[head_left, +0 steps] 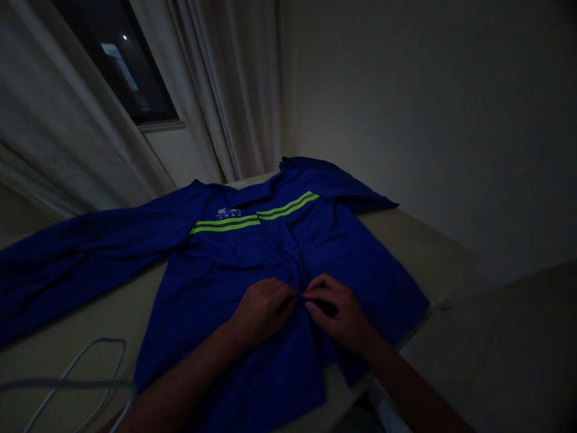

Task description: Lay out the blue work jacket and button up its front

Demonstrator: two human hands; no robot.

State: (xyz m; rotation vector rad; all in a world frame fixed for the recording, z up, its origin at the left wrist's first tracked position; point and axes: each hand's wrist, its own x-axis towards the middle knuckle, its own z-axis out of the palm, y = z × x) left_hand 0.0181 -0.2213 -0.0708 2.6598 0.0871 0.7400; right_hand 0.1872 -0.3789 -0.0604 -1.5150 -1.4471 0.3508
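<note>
Pale curtains (216,90) are hanging beside a dark window (121,60), and a beige surface (419,252) is carrying a blue work jacket (234,264) with lime reflective stripes. It is lying front-up, its long axis running away from the person, collar pointing far and hem drooping past the near edge. One sleeve (90,264) is stretching leftward. The left hand (261,311) and right hand (336,314) are meeting at the centre front, each grip pinching the opening's edges, while a white cable (76,385) is lying well left.

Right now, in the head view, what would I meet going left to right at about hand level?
Thin white looped cord → bare left hand → bare right hand → beige tabletop
</note>
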